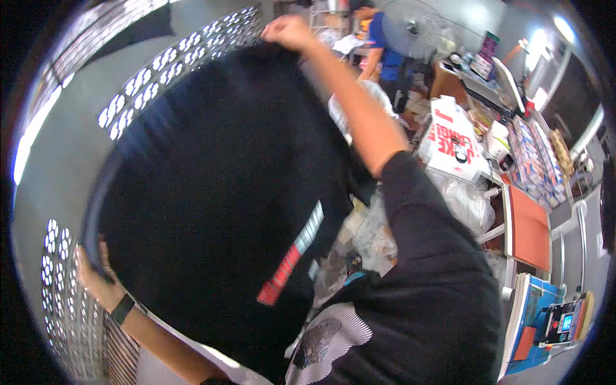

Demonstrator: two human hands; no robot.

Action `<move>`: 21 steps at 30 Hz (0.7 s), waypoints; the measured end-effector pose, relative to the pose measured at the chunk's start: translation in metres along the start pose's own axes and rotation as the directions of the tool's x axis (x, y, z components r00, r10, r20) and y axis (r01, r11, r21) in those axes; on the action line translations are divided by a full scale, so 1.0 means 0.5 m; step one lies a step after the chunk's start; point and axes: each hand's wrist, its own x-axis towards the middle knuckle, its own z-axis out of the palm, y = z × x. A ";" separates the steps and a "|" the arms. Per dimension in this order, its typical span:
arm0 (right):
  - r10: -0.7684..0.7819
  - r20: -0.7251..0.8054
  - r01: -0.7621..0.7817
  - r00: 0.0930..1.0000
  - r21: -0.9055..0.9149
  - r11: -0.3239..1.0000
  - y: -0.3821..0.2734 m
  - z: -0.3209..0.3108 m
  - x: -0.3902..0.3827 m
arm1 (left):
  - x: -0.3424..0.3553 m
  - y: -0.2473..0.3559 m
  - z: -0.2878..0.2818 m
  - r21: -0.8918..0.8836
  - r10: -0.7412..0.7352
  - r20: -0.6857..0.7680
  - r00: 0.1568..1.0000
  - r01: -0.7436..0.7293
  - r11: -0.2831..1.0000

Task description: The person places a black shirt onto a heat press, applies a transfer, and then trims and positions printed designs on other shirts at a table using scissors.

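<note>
Head view: right hand [289, 32], fingers closed, pinches the black cloth's [212, 173] far edge; left hand [101, 283] clasps its left edge, cloth spread between, red-and-white lettered strip [290, 253] on its near right.

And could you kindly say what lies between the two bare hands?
Black cloth with a red and white strip spans from the left hand to the right hand in the head view.

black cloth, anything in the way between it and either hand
Nothing visible is: the left hand has its grip on the left edge of the black cloth, and the right hand has its grip on the top edge, slightly blurred.
</note>
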 end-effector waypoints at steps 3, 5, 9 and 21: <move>0.294 -0.136 -0.278 0.946 0.123 0.953 0.151 0.078 -0.032 | 0.070 -0.158 0.212 -0.135 -0.366 -0.052 0.929 0.357 0.924; 0.141 -0.290 -0.069 0.947 0.246 0.967 0.182 0.096 0.016 | 0.165 -0.149 0.201 0.556 0.239 0.156 0.958 -0.285 0.781; 0.198 -0.443 0.174 0.874 0.667 0.725 0.197 -0.025 0.105 | 0.244 -0.007 0.240 0.805 0.539 0.237 0.809 -0.474 0.358; 0.275 0.558 -0.608 0.783 0.590 0.531 0.434 -0.075 -0.598 | -0.862 -0.371 0.291 0.881 -0.232 -0.045 0.972 0.148 0.449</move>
